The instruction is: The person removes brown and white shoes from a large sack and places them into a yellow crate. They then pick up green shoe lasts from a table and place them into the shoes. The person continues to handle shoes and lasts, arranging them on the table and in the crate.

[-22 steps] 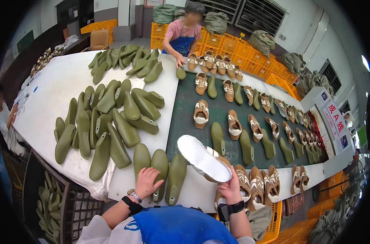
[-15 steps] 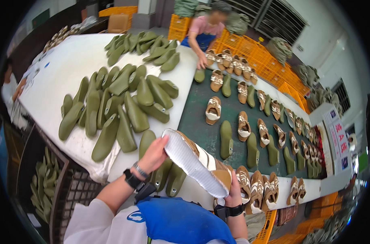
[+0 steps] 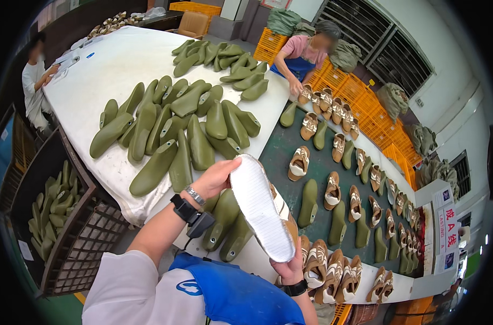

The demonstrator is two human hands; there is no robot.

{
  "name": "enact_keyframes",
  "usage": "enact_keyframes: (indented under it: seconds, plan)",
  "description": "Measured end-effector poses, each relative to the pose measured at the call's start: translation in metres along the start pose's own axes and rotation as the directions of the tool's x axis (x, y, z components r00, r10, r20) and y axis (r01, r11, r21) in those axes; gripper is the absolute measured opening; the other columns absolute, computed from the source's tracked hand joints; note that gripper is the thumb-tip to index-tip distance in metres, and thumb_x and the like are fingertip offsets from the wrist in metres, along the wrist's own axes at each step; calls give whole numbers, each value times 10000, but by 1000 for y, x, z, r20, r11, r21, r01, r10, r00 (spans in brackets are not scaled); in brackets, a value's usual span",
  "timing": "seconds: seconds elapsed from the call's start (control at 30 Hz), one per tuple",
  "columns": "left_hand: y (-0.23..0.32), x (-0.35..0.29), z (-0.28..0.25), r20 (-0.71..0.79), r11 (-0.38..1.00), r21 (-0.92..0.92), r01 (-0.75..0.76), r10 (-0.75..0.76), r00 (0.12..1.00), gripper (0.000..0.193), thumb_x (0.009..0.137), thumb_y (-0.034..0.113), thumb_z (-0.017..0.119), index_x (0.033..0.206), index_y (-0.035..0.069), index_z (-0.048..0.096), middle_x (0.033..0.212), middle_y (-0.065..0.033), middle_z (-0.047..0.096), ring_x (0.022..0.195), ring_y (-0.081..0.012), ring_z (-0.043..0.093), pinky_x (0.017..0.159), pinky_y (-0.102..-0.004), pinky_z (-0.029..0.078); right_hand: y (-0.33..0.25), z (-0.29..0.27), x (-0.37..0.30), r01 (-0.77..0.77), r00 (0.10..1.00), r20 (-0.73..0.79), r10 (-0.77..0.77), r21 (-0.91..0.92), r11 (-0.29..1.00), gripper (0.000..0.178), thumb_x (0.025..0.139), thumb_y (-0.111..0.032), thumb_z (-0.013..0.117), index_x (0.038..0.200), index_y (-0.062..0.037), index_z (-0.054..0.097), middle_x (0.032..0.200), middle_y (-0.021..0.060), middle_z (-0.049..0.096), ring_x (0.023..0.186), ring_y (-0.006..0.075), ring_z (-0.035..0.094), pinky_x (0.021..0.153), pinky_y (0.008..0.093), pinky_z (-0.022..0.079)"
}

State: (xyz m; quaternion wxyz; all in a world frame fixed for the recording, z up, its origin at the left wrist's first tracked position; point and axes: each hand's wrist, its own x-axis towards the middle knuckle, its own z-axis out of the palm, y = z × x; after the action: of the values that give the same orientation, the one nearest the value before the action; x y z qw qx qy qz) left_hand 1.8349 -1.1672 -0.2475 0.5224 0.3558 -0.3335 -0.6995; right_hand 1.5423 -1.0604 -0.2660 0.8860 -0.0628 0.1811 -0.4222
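Observation:
A brown-and-white shoe upper [image 3: 260, 208] is held up at a tilt in front of me, its flat white underside turned toward me. My left hand [image 3: 218, 176] grips its upper-left end, the thumb at the edge. Around the lower-right end, brown at the side, the fingers of my right hand [image 3: 288, 266] are closed. Green shoe lasts [image 3: 223, 218] lie beneath my left forearm at the near table edge. Beside my right hand stands a row of brown-and-white shoe uppers [image 3: 315, 264]. The far side of the held upper is mostly hidden.
More green lasts [image 3: 187, 100] are heaped on the white table [image 3: 67, 97]. A dark green conveyor belt [image 3: 281, 142] carries rows of uppers and lasts. At its far side a co-worker [image 3: 306, 54] handles uppers near orange crates [image 3: 360, 92]. A dark crate [image 3: 89, 233] of lasts stands at left.
The held upper has turned, so more of its white underside faces me. My view has shifted left. The co-worker's hand has moved from a green last to an upper.

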Motion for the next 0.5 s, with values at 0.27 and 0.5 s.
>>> enact_keyframes:
  seconds: [0.27,0.5]
  plan:
    - [-48,-38,14,264,939,-86,332,-300,916,798,859,576,512,1448,230,99,1419,-109,331,1276,-253,366,1035,-474,313,17,30,15,200,951,176,-253,-977,74,191,805,-69,679,952,-32,564,853,25,584,653,109,551,552,228,444]
    - [-62,-29,39,111,971,-236,49,-23,994,545,907,427,535,1302,77,398,1239,-60,530,1119,-149,529,933,-345,458,30,60,15,336,863,448,-233,-854,-397,241,743,-137,752,866,1,596,779,60,583,549,115,542,492,235,441]
